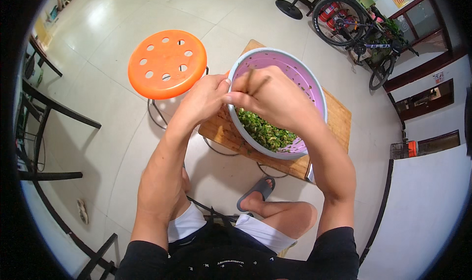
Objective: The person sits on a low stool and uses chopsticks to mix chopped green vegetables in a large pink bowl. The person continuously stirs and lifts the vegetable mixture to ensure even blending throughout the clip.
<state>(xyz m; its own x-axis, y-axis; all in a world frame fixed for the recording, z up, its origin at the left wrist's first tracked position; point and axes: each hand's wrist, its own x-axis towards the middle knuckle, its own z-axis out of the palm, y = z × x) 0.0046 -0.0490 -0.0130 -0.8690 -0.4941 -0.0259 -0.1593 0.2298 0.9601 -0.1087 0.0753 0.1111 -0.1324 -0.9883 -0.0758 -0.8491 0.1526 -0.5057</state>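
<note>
A large bowl (322, 96), pale blue outside and pink-purple inside, stands on a wooden board (338, 127) in front of me. Chopped greens (265, 131) lie in its near part, and small bits stick to the inner wall. At the bowl's left rim my left hand (206, 97) is closed with its fingers around the edge, partly hidden. My right hand (275, 96) is over the bowl, closed on a pair of chopsticks (251, 78), whose short ends stick up blurred above the fist. Their lower part is hidden behind the hand.
Left of the board stands an orange round stool (167, 64) with holes in its seat. Dark chairs (59, 108) are at the far left. A bicycle (344, 29) and red fire extinguishers (330, 12) stand at the back right. My slippered foot (256, 194) is below the board.
</note>
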